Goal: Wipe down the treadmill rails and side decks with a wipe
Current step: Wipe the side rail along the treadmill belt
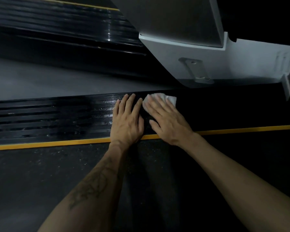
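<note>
Legible text, labels, brands, numbers, signs: none on the ribbed black side deck (57, 118), its yellow edge stripe (57, 144) or the grey upright housing (191, 61).

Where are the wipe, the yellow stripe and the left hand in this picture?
wipe (170, 98): head view, on the white corner showing beyond the fingers of the right hand.
yellow stripe (57, 143): head view, on its bare stretch left of the hands.
left hand (126, 122): head view, on the back of the hand.

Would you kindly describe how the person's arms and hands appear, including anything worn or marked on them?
Both forearms are bare, with no sleeves, gloves, watch or rings in view. The left forearm carries a dark line tattoo along its upper side; its design is too dim to make out. The right forearm shows no markings. The left hand and right hand are uncovered.
</note>
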`<state>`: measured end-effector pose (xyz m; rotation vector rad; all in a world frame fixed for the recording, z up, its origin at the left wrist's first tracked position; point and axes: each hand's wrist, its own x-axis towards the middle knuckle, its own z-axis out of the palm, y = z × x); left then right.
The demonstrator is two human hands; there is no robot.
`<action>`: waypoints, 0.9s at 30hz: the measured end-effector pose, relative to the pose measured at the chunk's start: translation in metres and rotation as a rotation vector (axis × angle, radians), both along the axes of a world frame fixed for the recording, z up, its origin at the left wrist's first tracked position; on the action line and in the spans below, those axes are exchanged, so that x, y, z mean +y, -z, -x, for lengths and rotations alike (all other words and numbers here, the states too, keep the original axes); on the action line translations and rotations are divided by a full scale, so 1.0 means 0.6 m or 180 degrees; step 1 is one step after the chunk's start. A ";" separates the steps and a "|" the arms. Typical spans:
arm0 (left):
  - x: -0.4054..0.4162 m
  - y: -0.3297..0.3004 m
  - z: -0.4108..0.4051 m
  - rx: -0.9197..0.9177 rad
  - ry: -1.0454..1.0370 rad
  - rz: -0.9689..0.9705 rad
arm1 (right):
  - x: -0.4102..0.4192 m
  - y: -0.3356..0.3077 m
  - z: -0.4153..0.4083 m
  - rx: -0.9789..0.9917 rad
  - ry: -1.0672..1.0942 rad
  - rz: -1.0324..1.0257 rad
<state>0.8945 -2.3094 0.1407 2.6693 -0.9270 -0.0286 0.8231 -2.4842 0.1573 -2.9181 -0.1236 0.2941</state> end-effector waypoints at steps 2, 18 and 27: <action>0.001 0.000 0.000 -0.0006 -0.0018 0.0064 | -0.018 0.000 0.036 0.0013 -0.0261 -0.0027; 0.002 -0.003 0.001 0.0089 -0.0013 0.0064 | -0.021 -0.004 0.090 0.0014 -0.0653 0.0010; 0.001 -0.001 0.000 0.0055 0.0000 0.0106 | 0.046 0.002 0.016 -0.0023 0.0756 -0.0073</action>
